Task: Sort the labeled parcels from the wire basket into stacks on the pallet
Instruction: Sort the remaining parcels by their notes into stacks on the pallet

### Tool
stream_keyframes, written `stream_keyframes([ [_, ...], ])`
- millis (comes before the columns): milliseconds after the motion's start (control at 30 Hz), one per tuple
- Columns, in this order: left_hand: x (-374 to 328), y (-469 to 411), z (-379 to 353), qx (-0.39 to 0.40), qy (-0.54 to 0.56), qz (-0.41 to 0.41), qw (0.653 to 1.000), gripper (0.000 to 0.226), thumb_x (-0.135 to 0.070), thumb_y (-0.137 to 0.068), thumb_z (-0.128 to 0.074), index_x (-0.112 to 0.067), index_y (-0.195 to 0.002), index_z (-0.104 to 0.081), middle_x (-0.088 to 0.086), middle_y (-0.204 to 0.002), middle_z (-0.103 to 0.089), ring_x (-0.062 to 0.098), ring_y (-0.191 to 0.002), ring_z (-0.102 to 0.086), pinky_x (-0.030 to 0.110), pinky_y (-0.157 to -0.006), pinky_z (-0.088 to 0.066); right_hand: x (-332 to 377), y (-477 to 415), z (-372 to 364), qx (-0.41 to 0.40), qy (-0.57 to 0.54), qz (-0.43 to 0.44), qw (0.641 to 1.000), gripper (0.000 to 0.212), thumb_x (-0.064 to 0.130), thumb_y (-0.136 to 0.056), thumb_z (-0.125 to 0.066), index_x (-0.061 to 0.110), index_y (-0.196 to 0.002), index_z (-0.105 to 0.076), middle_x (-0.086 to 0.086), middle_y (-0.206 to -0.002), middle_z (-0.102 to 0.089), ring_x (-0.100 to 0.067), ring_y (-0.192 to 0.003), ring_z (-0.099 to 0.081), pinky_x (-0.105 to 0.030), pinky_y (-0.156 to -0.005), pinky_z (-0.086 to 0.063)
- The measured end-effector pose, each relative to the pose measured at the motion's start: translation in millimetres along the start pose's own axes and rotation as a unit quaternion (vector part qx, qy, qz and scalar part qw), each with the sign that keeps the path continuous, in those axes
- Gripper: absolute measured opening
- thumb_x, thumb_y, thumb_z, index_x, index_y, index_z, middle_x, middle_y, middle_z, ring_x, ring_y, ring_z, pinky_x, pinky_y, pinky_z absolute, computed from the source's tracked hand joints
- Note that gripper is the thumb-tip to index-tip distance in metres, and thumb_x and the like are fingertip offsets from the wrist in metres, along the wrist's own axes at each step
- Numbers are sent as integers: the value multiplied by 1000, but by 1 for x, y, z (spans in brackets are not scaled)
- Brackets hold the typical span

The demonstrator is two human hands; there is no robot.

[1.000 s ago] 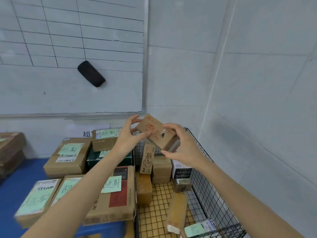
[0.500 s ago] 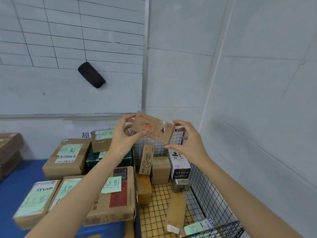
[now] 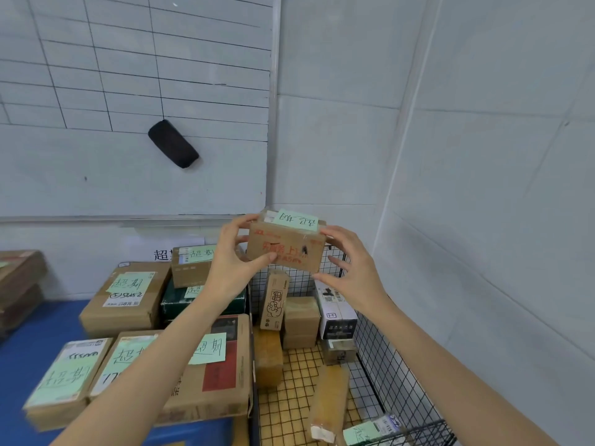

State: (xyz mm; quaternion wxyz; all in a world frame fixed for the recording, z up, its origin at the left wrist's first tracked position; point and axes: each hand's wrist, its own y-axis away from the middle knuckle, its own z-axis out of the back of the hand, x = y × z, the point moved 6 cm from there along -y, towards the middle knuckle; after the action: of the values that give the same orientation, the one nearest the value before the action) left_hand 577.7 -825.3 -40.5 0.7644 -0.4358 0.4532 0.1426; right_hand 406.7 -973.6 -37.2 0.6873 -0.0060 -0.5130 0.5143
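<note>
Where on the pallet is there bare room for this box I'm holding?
Bare blue pallet shows at the left, between the big labeled box and the brown stack. Nearer the wire basket the labeled boxes sit packed together; there you could only stack on top.

Both bare forearms rise from the near edge, one from the lower left and one from the lower right, and meet at the far middle. The left hand (image 3: 230, 259) grips the left end of a small brown cardboard parcel (image 3: 286, 249) with a pale green label on top, thumb on its front face and fingers (image 3: 244, 219) curled over the upper corner. The right hand (image 3: 352, 275) holds the right end between forefinger above and thumb below, other fingers spread loosely.
</note>
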Motion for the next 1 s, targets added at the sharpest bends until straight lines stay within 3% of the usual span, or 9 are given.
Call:
stream_keyframes([
  [233, -2, 1, -10, -23, 16, 17, 999, 53, -19, -77, -82, -33, -116, -50, -8, -127, -53, 7, -110, -52, 14, -79, -41, -2, 4, 10, 16, 7, 5, 1000, 81, 4, -70, -85, 36, -136, -50, 19, -142, -42, 4, -133, -40, -8, -97, -42],
  [400, -1, 1, -13, -18, 48, 37, 998, 49, -21, -75, -82, -37, -110, -52, -15, -123, -54, 19, -117, -54, 37, -92, -52, -3, 1, 26, 33, 23, -2, 999, 89, 16, -66, -90, 48, -135, -42, 20, -144, -38, 5, -131, -39, -8, -97, -38],
  [467, -3, 4, -11, -20, 54, 45, 997, 50, -23, -73, -83, -39, -108, -51, -17, -122, -54, 20, -119, -54, 36, -89, -53, -6, -1, 34, 38, 13, -18, 999, 90, 21, -67, -90, 54, -133, -39, 23, -142, -37, 7, -129, -39, -10, -98, -38],
  [667, -3, 13, -7, 13, 65, 68, 995, 68, -41, -57, -92, -40, -113, -53, -18, -125, -56, 17, -120, -55, 53, -90, -55, -16, -7, 31, 73, -1, -64, 995, 81, 27, -78, -82, 43, -143, -37, 12, -150, -40, -4, -132, -42, -32, -109, -40],
  [800, -6, 15, -5, 15, 59, 65, 996, 75, -47, -52, -89, -40, -117, -53, -23, -122, -57, 14, -118, -56, 49, -90, -56, -18, -7, 22, 100, -26, -81, 991, 82, 22, -77, -83, 43, -143, -39, 7, -145, -48, -13, -126, -53, -43, -106, -47],
  [1000, -7, 14, -5, -12, 54, 42, 998, 78, -28, -60, -88, -32, -126, -46, -12, -134, -55, 7, -125, -51, 31, -91, -54, -19, -7, 19, 67, -53, -83, 993, 95, 39, -59, -87, 50, -140, -40, 7, -139, -48, -21, -126, -52, -48, -97, -54],
])
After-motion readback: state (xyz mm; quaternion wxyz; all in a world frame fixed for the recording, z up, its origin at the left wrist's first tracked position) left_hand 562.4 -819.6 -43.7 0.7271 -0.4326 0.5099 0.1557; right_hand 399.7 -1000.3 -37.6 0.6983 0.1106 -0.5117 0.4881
